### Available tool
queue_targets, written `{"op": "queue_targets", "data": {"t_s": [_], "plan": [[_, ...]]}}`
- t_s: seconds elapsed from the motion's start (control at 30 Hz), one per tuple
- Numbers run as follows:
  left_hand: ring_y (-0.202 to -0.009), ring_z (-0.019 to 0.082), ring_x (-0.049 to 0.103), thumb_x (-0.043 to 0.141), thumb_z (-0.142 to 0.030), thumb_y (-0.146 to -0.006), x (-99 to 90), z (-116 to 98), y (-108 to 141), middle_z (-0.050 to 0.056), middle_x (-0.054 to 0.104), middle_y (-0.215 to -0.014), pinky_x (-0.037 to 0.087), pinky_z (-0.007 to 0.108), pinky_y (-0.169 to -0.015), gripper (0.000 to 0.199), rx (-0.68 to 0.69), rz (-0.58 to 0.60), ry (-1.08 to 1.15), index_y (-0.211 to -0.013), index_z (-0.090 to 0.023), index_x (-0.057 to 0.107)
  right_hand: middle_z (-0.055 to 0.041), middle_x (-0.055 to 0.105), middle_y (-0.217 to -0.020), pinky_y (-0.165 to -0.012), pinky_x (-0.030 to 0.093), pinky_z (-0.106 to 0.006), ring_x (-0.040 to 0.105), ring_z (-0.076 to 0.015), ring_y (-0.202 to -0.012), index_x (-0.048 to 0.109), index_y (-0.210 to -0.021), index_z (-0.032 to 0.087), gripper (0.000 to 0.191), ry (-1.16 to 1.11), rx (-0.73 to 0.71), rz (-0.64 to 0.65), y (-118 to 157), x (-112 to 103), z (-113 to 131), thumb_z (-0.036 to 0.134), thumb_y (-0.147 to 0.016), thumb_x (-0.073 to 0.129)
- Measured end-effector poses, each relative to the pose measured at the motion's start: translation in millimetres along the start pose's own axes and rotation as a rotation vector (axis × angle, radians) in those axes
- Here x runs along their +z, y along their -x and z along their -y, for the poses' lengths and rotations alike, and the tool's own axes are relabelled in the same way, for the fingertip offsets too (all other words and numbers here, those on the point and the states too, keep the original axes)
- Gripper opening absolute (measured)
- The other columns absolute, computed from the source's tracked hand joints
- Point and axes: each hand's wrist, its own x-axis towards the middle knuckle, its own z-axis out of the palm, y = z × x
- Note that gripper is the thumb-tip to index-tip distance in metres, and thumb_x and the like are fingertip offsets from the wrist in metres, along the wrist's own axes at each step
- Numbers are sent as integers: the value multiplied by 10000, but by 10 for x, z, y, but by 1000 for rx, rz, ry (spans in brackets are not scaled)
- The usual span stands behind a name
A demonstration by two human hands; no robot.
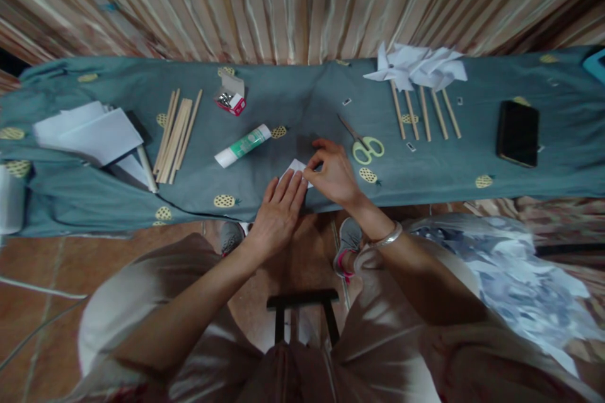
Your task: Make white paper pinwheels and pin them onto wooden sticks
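Note:
A small white paper [295,165] lies near the front edge of the cloth-covered table, partly hidden under my hands. My left hand [278,209] rests flat on it with the fingers stretched out. At the paper's right side, my right hand [332,171] has thumb and index finger pressed together at its edge; whether they grip the paper is too small to tell. A green and white glue stick [242,146] lies to the left of the paper. Scissors with light green handles [367,148] lie to the right, just beyond my right hand.
Wooden sticks [177,138], a small open box [230,99] and white paper sheets [101,135] are at the left. Paper pinwheels [418,68] on sticks and a black phone [518,133] lie at the right. The green tablecloth [302,97] ends before a striped curtain.

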Motion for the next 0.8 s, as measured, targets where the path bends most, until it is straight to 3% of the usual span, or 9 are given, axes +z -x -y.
{"op": "queue_targets", "data": {"t_s": [0.17, 0.37, 0.57, 0.8], "plan": [[-1457, 381, 306, 510, -182, -931, -4, -5, -2, 240, 367, -1548, 295, 545, -1165, 610, 4, -14, -7, -1484, -5, 323, -147, 643, -1237, -1049, 429, -457, 568, -289, -1170, 691, -822, 166, 100, 48, -57, 28, 60, -47, -46, 133, -751, 629], [-1474, 368, 276, 503, -199, -931, 19, -4, -2, 248, 364, -1547, 275, 561, -1171, 600, -12, -6, 26, -1478, -11, 340, -120, 562, -1386, -1040, 416, -473, 503, -284, -1232, 701, -1084, 185, 302, 219, -282, 35, 325, -137, 2, 176, -930, 441], [-1472, 367, 280, 499, -235, -939, 9, -8, -15, 242, 370, -1546, 287, 557, -1168, 619, -21, 15, 13, -1487, -8, 324, -154, 540, -1434, -1005, 430, -458, 492, -283, -1268, 662, -1174, 139, 346, 421, -376, 59, 525, -150, 45, 130, -936, 410], [-1468, 360, 292, 489, -236, -945, 0, -13, -7, 230, 378, -1545, 282, 547, -1175, 584, -18, 9, -2, -1468, -15, 352, -160, 553, -1422, -1007, 433, -453, 488, -274, -1275, 601, -1261, 133, 376, 429, -466, 85, 717, -216, 1, 119, -935, 413]]}}
